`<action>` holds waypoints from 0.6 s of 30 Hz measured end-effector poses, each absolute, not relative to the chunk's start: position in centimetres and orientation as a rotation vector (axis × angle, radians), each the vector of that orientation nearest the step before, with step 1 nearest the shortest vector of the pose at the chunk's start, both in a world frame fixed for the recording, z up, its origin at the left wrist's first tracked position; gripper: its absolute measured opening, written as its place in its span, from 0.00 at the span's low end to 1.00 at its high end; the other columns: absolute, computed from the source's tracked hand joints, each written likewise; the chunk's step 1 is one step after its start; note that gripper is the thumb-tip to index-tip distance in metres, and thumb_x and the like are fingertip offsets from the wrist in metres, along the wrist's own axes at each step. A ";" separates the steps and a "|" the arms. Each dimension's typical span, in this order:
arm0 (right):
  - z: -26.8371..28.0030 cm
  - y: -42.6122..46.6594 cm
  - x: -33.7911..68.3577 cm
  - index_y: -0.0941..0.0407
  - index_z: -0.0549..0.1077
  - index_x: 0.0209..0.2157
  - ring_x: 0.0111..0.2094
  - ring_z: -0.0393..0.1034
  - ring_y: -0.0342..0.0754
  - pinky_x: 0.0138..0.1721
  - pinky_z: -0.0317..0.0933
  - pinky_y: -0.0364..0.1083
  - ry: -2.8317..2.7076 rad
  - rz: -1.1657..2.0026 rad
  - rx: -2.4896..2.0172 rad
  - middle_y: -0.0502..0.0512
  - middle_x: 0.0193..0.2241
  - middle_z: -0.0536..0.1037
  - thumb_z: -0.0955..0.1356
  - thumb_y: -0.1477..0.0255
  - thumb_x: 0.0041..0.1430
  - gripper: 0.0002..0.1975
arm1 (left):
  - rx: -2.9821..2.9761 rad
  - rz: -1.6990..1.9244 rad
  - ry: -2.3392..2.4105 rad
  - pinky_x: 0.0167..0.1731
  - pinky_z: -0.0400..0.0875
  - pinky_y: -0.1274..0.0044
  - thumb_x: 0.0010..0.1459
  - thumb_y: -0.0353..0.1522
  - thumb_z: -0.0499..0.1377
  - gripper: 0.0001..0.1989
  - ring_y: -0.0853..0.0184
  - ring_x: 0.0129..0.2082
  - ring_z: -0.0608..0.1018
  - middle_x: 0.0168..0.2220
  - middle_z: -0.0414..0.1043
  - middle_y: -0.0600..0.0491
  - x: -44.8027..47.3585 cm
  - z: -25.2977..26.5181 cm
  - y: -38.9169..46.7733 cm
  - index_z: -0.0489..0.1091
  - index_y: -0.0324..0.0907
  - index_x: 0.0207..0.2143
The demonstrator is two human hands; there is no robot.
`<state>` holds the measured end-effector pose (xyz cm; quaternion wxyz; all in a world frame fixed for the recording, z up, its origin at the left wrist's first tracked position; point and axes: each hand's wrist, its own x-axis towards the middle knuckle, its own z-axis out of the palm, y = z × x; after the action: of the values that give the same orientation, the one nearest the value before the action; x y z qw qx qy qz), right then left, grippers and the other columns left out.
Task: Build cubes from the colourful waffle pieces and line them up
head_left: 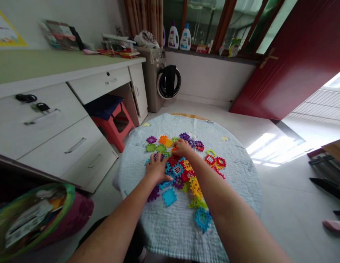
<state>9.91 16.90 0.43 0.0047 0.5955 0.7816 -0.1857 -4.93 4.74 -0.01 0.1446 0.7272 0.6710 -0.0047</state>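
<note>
Mid-frame, I had the left hand [156,171] spread over tiles [177,169] on the bench [237,171]; whether the right hand [183,148] gripped one, I couldn't tell. Most lay loose, little visibly joined.

Daylight comes from the window [205,27] and the open doorway at right, throwing harsh, blown-out glare across the floor [271,144]. The worktop [180,233] gets soft, even light — its coloured pieces [177,169] stay vivid. Shadow darkens the space under the desk [76,71]. Wide-angle distortion stretches the edges — the door [287,47] leans, the bin [79,215] looks smeared.
</note>
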 end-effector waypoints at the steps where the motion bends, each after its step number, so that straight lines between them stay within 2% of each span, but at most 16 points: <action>1: 0.2 16.5 10.5 0.50 0.72 0.47 0.55 0.58 0.62 0.48 0.59 0.57 2.486 -0.554 1.858 0.59 0.54 0.64 0.69 0.62 0.51 0.20 | 2.093 0.006 1.950 0.52 0.60 0.52 0.37 0.50 0.66 0.44 0.40 0.64 0.48 0.66 0.44 0.44 -5.2 0.2 5.0 0.58 0.52 0.58; 4: -0.2 14.9 13.4 0.56 0.74 0.41 0.46 0.66 0.52 0.44 0.61 0.47 2.634 -0.480 1.752 0.60 0.45 0.71 0.66 0.71 0.53 0.13 | 2.062 0.103 2.013 0.48 0.66 0.59 0.41 0.48 0.65 0.35 0.45 0.59 0.58 0.60 0.53 0.45 -5.8 0.7 5.6 0.63 0.48 0.51; 8: 0.9 13.4 18.4 0.59 0.75 0.36 0.36 0.67 0.46 0.37 0.59 0.42 2.666 -0.531 1.558 0.57 0.37 0.75 0.66 0.77 0.48 0.11 | 2.024 0.258 2.068 0.47 0.68 0.68 0.46 0.40 0.64 0.23 0.56 0.50 0.69 0.50 0.61 0.47 -6.2 1.0 6.2 0.64 0.44 0.44; 11: 2.8 14.4 20.6 0.58 0.75 0.31 0.28 0.66 0.44 0.28 0.56 0.41 2.375 -0.805 1.457 0.52 0.28 0.75 0.68 0.74 0.45 0.08 | 2.001 0.342 2.079 0.47 0.68 0.72 0.49 0.36 0.63 0.20 0.61 0.45 0.72 0.47 0.61 0.48 -6.1 1.1 6.4 0.63 0.43 0.43; 13: 3.9 16.1 20.5 0.58 0.76 0.28 0.25 0.65 0.44 0.27 0.55 0.42 2.291 -0.869 1.488 0.51 0.25 0.74 0.68 0.70 0.47 0.07 | 1.991 0.411 2.062 0.45 0.69 0.73 0.51 0.36 0.61 0.18 0.62 0.44 0.73 0.48 0.61 0.48 -5.8 1.3 6.5 0.63 0.44 0.44; 14: 4.2 17.2 19.9 0.58 0.76 0.28 0.25 0.66 0.45 0.27 0.56 0.42 2.297 -0.824 1.575 0.52 0.24 0.75 0.67 0.68 0.49 0.09 | 1.994 0.450 2.041 0.45 0.70 0.73 0.51 0.35 0.61 0.17 0.62 0.45 0.74 0.48 0.60 0.48 -5.6 1.5 6.4 0.63 0.44 0.44; 16: 4.1 19.3 18.2 0.59 0.77 0.34 0.29 0.69 0.47 0.31 0.58 0.43 2.315 -0.672 1.849 0.57 0.29 0.76 0.66 0.65 0.52 0.13 | 2.022 0.509 1.970 0.48 0.69 0.73 0.52 0.35 0.60 0.17 0.63 0.47 0.73 0.50 0.60 0.48 -5.4 1.9 6.3 0.63 0.45 0.45; 18: 3.1 21.0 16.3 0.59 0.73 0.46 0.39 0.70 0.53 0.37 0.61 0.47 2.302 -0.481 2.154 0.64 0.41 0.75 0.67 0.62 0.52 0.22 | 2.059 0.486 1.889 0.53 0.65 0.71 0.51 0.37 0.62 0.22 0.60 0.53 0.70 0.56 0.57 0.47 -5.4 2.2 6.0 0.63 0.45 0.48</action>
<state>16.30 21.00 3.15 -0.0239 0.6752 0.7217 -0.1506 -5.40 6.02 2.19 0.1521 0.7177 0.6581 0.1692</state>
